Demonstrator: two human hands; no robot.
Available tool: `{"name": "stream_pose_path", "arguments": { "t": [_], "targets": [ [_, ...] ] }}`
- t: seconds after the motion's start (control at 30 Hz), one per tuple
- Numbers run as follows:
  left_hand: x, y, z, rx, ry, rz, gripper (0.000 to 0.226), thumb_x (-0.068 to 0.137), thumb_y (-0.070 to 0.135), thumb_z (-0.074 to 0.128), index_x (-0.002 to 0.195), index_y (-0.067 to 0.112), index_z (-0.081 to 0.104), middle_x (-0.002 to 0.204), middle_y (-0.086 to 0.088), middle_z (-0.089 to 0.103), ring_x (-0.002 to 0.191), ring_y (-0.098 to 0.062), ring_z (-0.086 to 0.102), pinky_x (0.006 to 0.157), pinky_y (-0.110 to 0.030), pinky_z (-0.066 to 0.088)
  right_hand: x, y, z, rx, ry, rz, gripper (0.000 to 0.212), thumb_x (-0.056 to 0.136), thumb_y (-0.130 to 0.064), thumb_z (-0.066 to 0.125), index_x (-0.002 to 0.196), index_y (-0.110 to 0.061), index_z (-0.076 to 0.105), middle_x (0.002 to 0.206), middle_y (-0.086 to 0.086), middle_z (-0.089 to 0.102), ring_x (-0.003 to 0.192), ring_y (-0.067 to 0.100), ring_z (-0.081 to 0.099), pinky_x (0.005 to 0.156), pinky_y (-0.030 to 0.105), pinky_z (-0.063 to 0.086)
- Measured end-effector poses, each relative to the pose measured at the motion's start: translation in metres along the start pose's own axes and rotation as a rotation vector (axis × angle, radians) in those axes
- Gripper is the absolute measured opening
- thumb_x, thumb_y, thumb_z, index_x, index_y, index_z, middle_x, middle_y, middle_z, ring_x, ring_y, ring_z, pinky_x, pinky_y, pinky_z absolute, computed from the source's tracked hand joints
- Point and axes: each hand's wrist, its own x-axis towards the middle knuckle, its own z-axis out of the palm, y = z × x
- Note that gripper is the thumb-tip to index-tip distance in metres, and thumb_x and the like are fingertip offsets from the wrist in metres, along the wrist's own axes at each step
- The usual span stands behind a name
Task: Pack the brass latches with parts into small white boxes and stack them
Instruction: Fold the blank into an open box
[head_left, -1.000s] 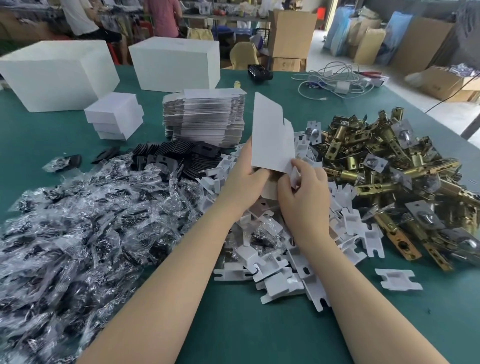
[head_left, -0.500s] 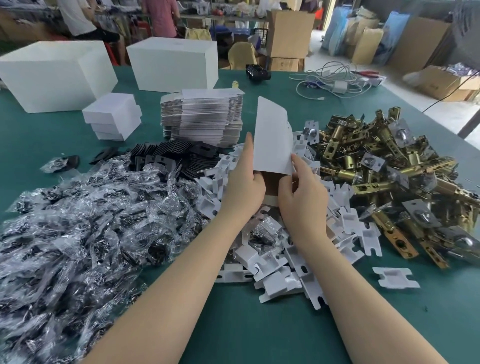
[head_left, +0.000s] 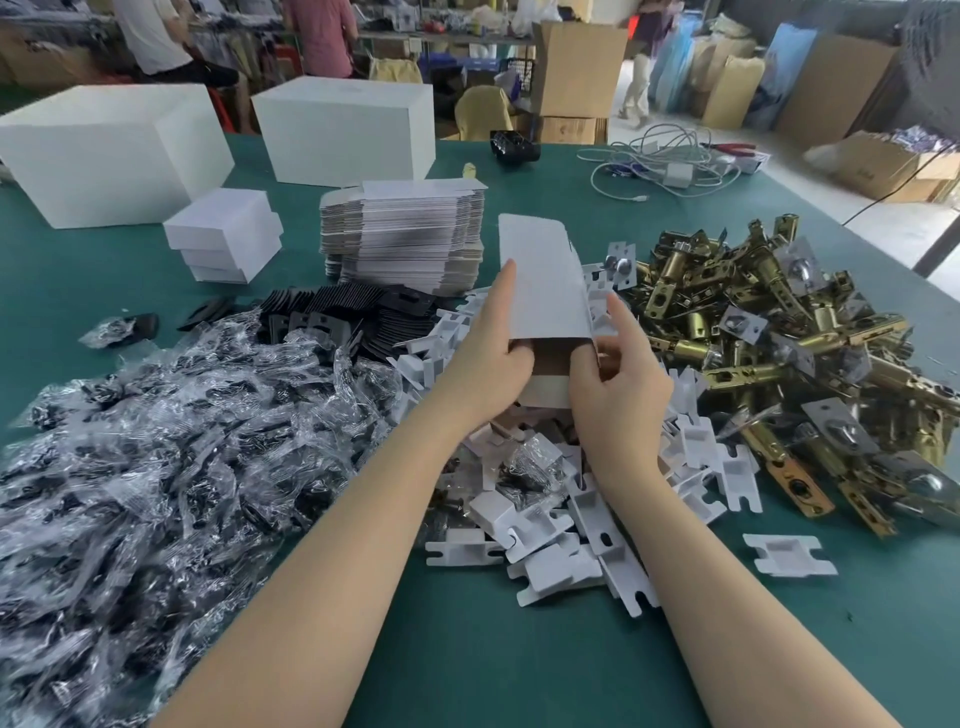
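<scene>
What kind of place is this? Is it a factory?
Probably a small packing workshop: a heap of brass latches, a stack of flat unfolded boxes on the green table, and cardboard cartons behind.

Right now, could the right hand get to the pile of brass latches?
Probably yes, once it lets go: the right hand is holding the small white box, and the brass latches lie heaped just beside it with nothing between.

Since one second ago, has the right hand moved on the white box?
Yes. The right hand has opened up: its forefinger now points straight up beside the white box, toward the brass latch pile, while its thumb holds the box's open end.
</scene>
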Motion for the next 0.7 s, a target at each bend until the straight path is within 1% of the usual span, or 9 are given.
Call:
{"name": "stream_pose_path", "arguments": {
  "t": [0.07, 0.1, 0.17, 0.23, 0.3, 0.37, 0.43, 0.53, 0.7],
  "targets": [
    [0.001, -0.003, -0.007, -0.099, -0.069, -0.041, 0.085, 0.094, 0.001, 0.047, 0.159, 0.035, 0.003, 0.162, -0.003, 0.025, 0.104, 0.006, 0.06, 0.083, -0.022, 0.053, 0.002, -0.001, -0.001, -0.023, -0.026, 0.021, 0.057, 0.094, -0.011, 0.055, 0.148, -0.02, 0.042, 0.104, 0.0, 0.067, 0.086, 0.006, 0.059, 0.078, 0.021, 0.051],
    [0.002, -0.005, -0.009, -0.19, -0.087, -0.054, 0.088, 0.092, 0.007, 0.054, 0.158, 0.038, 0.004, 0.161, 0.0, 0.027, 0.099, 0.011, 0.059, 0.085, -0.019, 0.052, 0.002, -0.001, -0.001, -0.047, -0.038, 0.01, 0.055, 0.094, -0.009, 0.054, 0.147, -0.019, 0.044, 0.113, 0.002, 0.067, 0.094, 0.01, 0.059, 0.085, 0.027, 0.051],
    [0.004, -0.005, -0.009, -0.45, -0.045, -0.116, 0.099, 0.082, 0.028, 0.067, 0.155, 0.048, 0.003, 0.159, 0.008, 0.031, 0.127, -0.004, 0.052, 0.108, -0.04, 0.045, 0.0, -0.002, 0.001, -0.1, -0.054, -0.042, 0.049, 0.094, -0.007, 0.051, 0.142, -0.018, 0.052, 0.124, -0.001, 0.064, 0.102, 0.003, 0.051, 0.093, 0.021, 0.045],
    [0.009, -0.001, -0.009, -0.722, 0.075, -0.207, 0.101, 0.075, 0.042, 0.07, 0.152, 0.055, 0.007, 0.149, 0.005, 0.047, 0.127, -0.02, 0.056, 0.105, -0.05, 0.046, -0.002, -0.001, 0.002, -0.158, -0.082, -0.113, 0.048, 0.092, -0.006, 0.05, 0.139, -0.018, 0.055, 0.122, -0.002, 0.064, 0.1, -0.008, 0.042, 0.087, 0.003, 0.035],
    [0.011, -0.003, -0.008, -0.934, 0.16, -0.228, 0.08, 0.086, 0.037, 0.066, 0.152, 0.046, 0.021, 0.126, 0.0, 0.064, 0.103, -0.021, 0.069, 0.086, -0.045, 0.057, -0.003, -0.001, 0.002, -0.156, -0.086, -0.152, 0.048, 0.092, -0.004, 0.049, 0.136, -0.019, 0.058, 0.122, -0.003, 0.065, 0.102, -0.007, 0.045, 0.084, 0.002, 0.033],
    [0.009, -0.004, -0.01, -1.07, 0.173, -0.285, 0.05, 0.097, 0.032, 0.058, 0.144, 0.029, 0.041, 0.112, -0.005, 0.071, 0.091, -0.021, 0.073, 0.074, -0.039, 0.061, -0.003, -0.002, 0.001, -0.114, -0.057, -0.163, 0.047, 0.09, -0.002, 0.046, 0.132, -0.019, 0.061, 0.118, -0.005, 0.067, 0.102, -0.001, 0.052, 0.085, 0.016, 0.041],
    [0.005, -0.003, -0.011, -1.136, 0.129, -0.365, 0.037, 0.098, 0.036, 0.055, 0.129, 0.015, 0.057, 0.103, -0.008, 0.075, 0.086, -0.022, 0.075, 0.066, -0.034, 0.06, -0.005, -0.005, 0.0, -0.108, -0.051, -0.187, 0.047, 0.089, -0.001, 0.047, 0.13, -0.018, 0.062, 0.117, -0.005, 0.069, 0.101, 0.001, 0.054, 0.084, 0.024, 0.045],
    [0.004, -0.001, -0.012, -1.095, 0.107, -0.368, 0.025, 0.098, 0.032, 0.057, 0.111, 0.012, 0.063, 0.091, -0.008, 0.077, 0.08, -0.02, 0.075, 0.062, -0.031, 0.059, -0.005, -0.005, 0.001, -0.094, -0.059, -0.178, 0.045, 0.09, -0.002, 0.05, 0.13, -0.019, 0.062, 0.114, -0.005, 0.07, 0.099, 0.011, 0.061, 0.082, 0.028, 0.05],
    [0.003, 0.004, -0.006, -0.965, 0.07, -0.357, 0.022, 0.097, 0.023, 0.061, 0.116, 0.013, 0.062, 0.093, -0.006, 0.074, 0.08, -0.019, 0.073, 0.064, -0.032, 0.06, -0.003, -0.002, -0.001, -0.012, -0.001, -0.049, 0.056, 0.082, 0.005, 0.048, 0.13, -0.021, 0.064, 0.108, -0.011, 0.068, 0.096, 0.002, 0.059, 0.084, 0.022, 0.051]
  ]
}}
